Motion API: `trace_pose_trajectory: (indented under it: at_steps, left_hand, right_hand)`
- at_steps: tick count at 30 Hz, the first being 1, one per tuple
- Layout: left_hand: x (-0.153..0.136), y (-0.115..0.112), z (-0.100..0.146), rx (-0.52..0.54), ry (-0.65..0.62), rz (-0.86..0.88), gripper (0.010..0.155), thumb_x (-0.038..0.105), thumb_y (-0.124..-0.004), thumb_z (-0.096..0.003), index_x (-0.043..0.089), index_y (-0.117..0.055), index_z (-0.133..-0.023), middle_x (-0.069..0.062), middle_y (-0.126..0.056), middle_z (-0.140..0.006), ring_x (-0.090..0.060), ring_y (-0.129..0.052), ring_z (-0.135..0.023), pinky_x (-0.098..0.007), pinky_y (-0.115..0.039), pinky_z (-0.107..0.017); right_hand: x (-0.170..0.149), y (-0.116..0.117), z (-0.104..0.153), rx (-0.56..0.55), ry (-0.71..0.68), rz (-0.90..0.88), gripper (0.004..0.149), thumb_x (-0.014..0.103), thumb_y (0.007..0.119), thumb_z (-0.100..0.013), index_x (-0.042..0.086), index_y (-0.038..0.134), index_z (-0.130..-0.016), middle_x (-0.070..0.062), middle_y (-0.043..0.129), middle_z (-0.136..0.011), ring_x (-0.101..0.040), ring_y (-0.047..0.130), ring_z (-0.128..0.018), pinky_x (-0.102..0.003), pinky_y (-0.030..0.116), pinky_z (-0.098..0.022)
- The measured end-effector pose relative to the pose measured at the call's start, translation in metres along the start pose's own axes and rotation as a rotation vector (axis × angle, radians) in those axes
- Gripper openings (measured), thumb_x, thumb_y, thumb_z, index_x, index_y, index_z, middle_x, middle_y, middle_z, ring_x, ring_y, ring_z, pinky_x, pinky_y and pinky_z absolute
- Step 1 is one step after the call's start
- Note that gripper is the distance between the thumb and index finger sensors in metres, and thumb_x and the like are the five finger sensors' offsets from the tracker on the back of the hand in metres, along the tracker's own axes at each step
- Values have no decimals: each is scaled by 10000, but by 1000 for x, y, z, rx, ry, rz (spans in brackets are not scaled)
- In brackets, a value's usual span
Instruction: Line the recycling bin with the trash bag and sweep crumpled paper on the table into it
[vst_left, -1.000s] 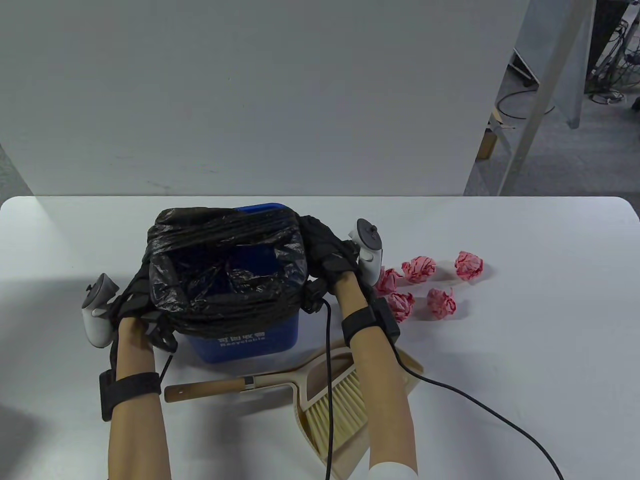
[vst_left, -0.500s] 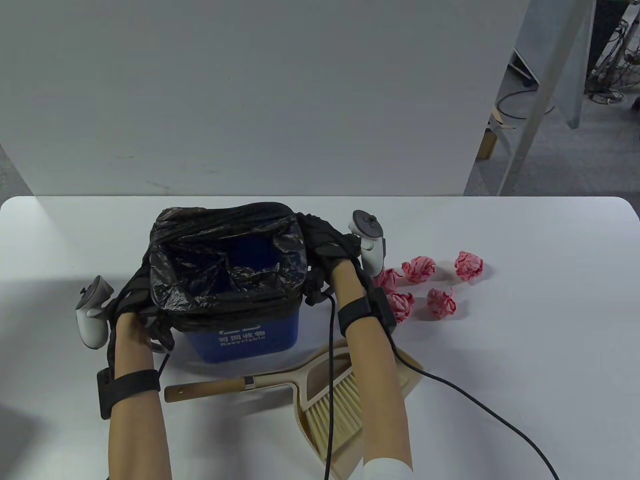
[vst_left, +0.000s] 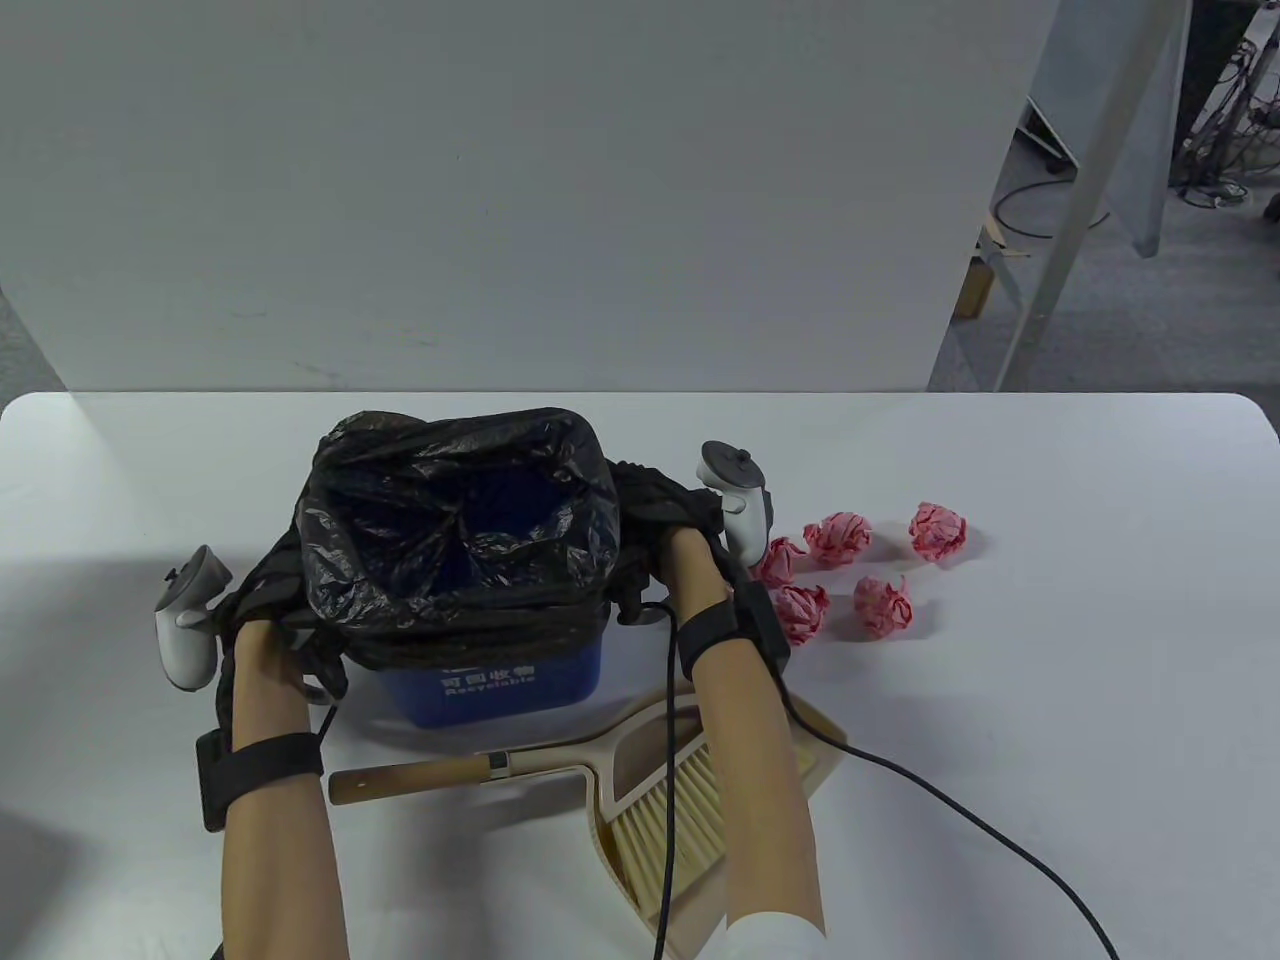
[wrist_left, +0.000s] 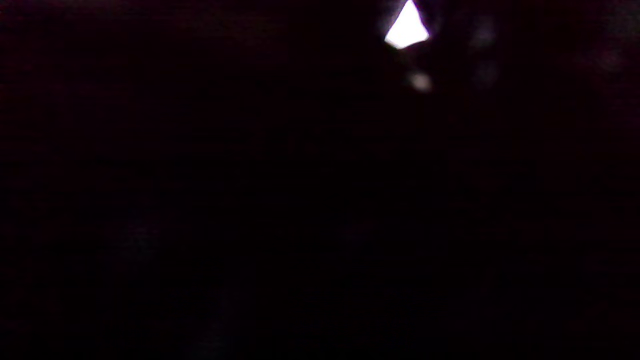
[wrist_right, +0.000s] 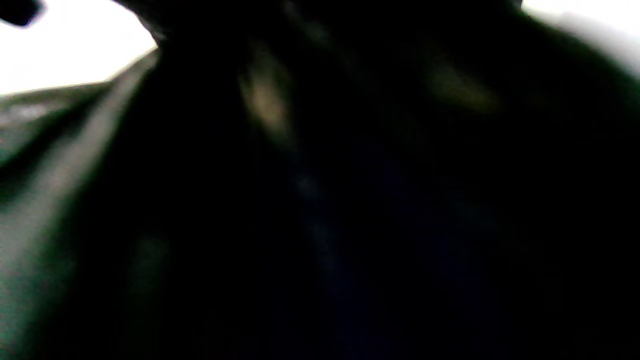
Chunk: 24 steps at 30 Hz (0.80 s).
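Observation:
The blue recycling bin (vst_left: 500, 690) stands left of the table's middle. A black trash bag (vst_left: 455, 610) lies inside it, its mouth folded out over the whole rim. My left hand (vst_left: 268, 612) grips the bag's skirt at the bin's near left side. On the right side my right hand (vst_left: 672, 512) holds the bag's edge, its fingers dark against the plastic. Several pink crumpled paper balls (vst_left: 838, 537) lie on the table right of the bin. Both wrist views are almost black, pressed against the bag.
A beige dustpan with a brush (vst_left: 680, 800) in it lies just in front of the bin, its wooden handle (vst_left: 420, 778) pointing left, partly under my right forearm. A black cable (vst_left: 950, 800) trails from my right wrist towards the table's near right.
The bag's edge has been drawn over the far right corner, hiding the blue rim there. My right hand has then slid down the right side with the bag. My left hand has hardly moved.

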<state>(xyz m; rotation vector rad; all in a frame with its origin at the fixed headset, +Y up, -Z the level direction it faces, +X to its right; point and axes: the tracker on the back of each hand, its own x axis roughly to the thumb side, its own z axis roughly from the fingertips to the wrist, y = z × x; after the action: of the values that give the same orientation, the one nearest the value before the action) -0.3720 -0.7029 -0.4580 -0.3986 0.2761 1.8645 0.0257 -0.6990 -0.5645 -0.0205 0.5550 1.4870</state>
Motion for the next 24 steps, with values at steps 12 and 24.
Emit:
trace_pose_trajectory:
  at_steps: [12,24]
  left_hand:
    - [-5,2,0,19,18,6,672,554,-484,-663,159,-457,-1206,-184,-439,-1267,-590,-407,-1121,-762,-525,-710]
    - [-7,1,-7,-17,54,-6,614,537,-454,-682,238,-455,-1218,-80,-420,-1294,-568,-344,-1149,-845,-408,-664]
  right_hand:
    - [-6,-1,1,-25,38,-12,347,392,647,-667,109,653,-867,-147,754,-1021,-427,761,-938,-659,647,-670]
    - [-17,-4,0,-28,69,-27,352,395,643,-670,107,645,-872,-153,744,-1029,-434,749,-946,-654,644,-675]
